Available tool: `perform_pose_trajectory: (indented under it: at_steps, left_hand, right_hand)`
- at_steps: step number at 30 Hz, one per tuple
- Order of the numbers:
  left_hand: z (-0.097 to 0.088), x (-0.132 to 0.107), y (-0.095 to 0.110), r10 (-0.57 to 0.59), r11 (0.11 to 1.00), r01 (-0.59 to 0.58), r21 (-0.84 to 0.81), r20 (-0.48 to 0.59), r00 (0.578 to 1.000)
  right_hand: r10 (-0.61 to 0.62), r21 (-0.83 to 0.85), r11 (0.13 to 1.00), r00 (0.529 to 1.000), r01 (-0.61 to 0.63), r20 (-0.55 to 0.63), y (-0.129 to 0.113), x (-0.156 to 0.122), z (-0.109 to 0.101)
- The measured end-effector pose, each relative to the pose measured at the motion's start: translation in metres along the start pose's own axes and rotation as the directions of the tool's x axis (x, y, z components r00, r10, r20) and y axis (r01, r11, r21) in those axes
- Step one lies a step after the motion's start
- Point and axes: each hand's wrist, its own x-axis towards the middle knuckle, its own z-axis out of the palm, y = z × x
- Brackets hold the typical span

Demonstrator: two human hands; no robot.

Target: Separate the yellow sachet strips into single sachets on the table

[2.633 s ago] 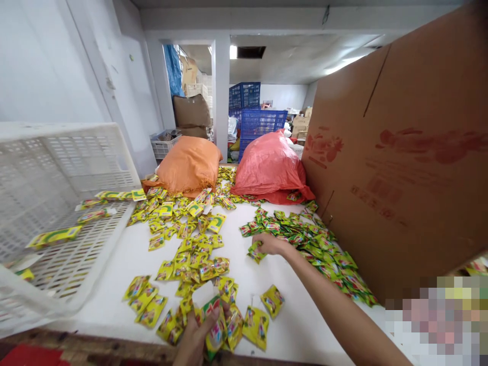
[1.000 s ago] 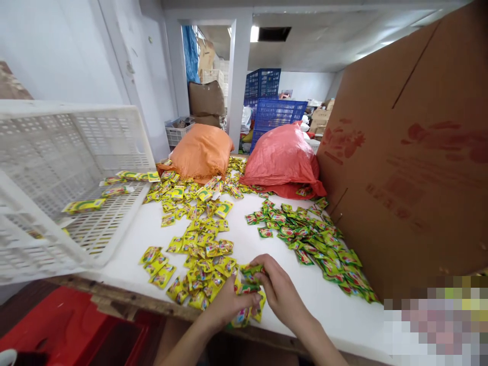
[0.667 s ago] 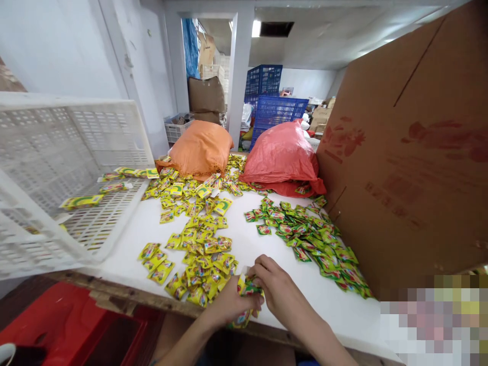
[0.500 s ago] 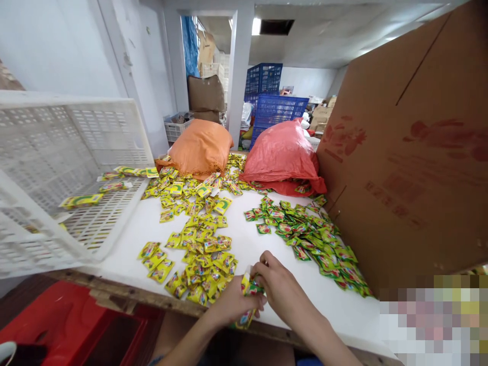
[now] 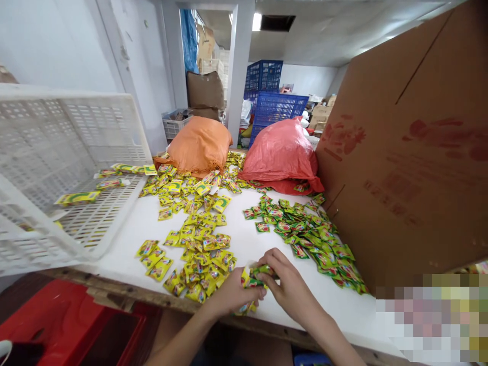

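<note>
At the table's near edge my left hand (image 5: pixel 235 291) is closed round a yellow-and-green packet (image 5: pixel 247 278), and more yellow wrapping shows below its fingers. My right hand (image 5: pixel 286 280) pinches a small green packet (image 5: pixel 266 270) against the upper end of that held packet; the fingers hide part of both. Left of my hands lies a heap of small yellow packets (image 5: pixel 202 259). A pile of small green packets (image 5: pixel 316 234) spreads over the white table top (image 5: pixel 244 213) to the right.
A white plastic crate (image 5: pixel 102 249) lies on its side at the left with several yellow packs inside. An orange sack (image 5: pixel 200 145) and a red sack (image 5: pixel 282 152) stand at the back. A large cardboard box (image 5: pixel 404 203) borders the right side. A red stool (image 5: pixel 57 325) is below left.
My right hand has turned slightly and brought a green packet more into sight at the left hand's packet. The left hand has shifted little; the view has moved slightly.
</note>
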Motion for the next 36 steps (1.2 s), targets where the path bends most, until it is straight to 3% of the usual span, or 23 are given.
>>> perform_pose_trajectory:
  at_steps: [3, 5, 8, 11, 18, 23, 27, 30, 32, 36]
  left_hand:
    - [0.003, 0.004, -0.004, 0.034, 0.998, -0.035, 0.043, 0.008, 0.999]
    - [0.005, 0.007, -0.008, 0.023, 1.000, -0.024, 0.020, 0.027, 0.999]
    - [0.005, 0.011, -0.011, 0.028, 0.999, -0.028, -0.018, 0.049, 0.998]
    - [0.006, 0.011, -0.008, 0.038, 0.999, -0.035, -0.039, 0.080, 0.996]
    - [0.009, 0.011, -0.006, 0.070, 0.998, -0.070, 0.010, -0.003, 0.998]
    - [0.002, 0.014, -0.009, 0.117, 0.985, -0.115, -0.129, 0.009, 0.993]
    - [0.000, 0.022, -0.015, 0.220, 0.968, -0.212, -0.136, 0.051, 0.974]
    - [-0.002, 0.025, -0.026, 0.211, 0.972, -0.198, -0.124, 0.101, 0.972]
    - [-0.004, 0.022, -0.034, 0.193, 0.981, -0.190, -0.045, 0.071, 0.979]
    - [-0.009, 0.007, -0.042, 0.235, 0.971, -0.228, 0.069, -0.128, 0.963]
  right_hand:
    - [-0.067, -0.053, 0.996, 0.996, 0.070, 0.058, 0.000, -0.003, 0.006]
    - [-0.088, -0.001, 0.996, 0.993, 0.089, 0.077, 0.001, -0.005, 0.008]
    - [-0.054, 0.120, 0.991, 0.998, 0.055, -0.018, 0.005, -0.005, 0.006]
    - [-0.005, 0.101, 0.995, 0.992, 0.018, -0.126, 0.010, -0.004, 0.009]
    - [-0.104, 0.064, 0.992, 0.993, 0.108, -0.058, 0.010, -0.004, 0.018]
    - [-0.075, 0.040, 0.995, 0.972, 0.086, -0.223, 0.017, -0.013, 0.015]
    - [-0.090, -0.056, 0.995, 0.991, 0.085, -0.103, 0.016, -0.021, 0.024]
    - [-0.042, -0.022, 0.999, 0.997, 0.040, -0.058, 0.017, -0.025, 0.028]
    - [-0.004, 0.038, 0.999, 0.999, 0.006, -0.051, 0.023, -0.027, 0.031]
    - [0.125, 0.236, 0.967, 0.985, -0.095, -0.117, 0.045, -0.034, 0.048]
